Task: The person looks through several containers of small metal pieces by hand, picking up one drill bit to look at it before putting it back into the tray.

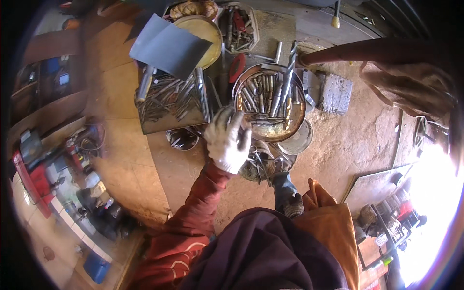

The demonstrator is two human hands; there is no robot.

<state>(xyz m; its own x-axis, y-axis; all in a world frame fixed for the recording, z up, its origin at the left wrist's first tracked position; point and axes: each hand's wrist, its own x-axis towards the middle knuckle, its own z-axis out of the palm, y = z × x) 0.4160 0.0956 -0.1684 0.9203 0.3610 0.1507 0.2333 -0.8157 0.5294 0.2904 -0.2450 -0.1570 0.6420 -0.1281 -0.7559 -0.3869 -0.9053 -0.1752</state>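
My left hand, in a white glove and red sleeve, is at the near left rim of a round pan. Its fingers are stretched out, the thumb apart, and I see nothing held. Several drill bits lie in the pan, with a long large drill bit leaning over its far rim. Left of it, a square tray holds more loose bits, partly under a dark grey sheet. What appears to be my right hand, in a grey glove with a knit cuff, is low beside my body; its fingers are unclear.
Behind the pan stand a tub of tools and a round yellowish lid. A metal block lies to the right, below a reddish bar with a hanging cloth. Small tins stand near my left hand.
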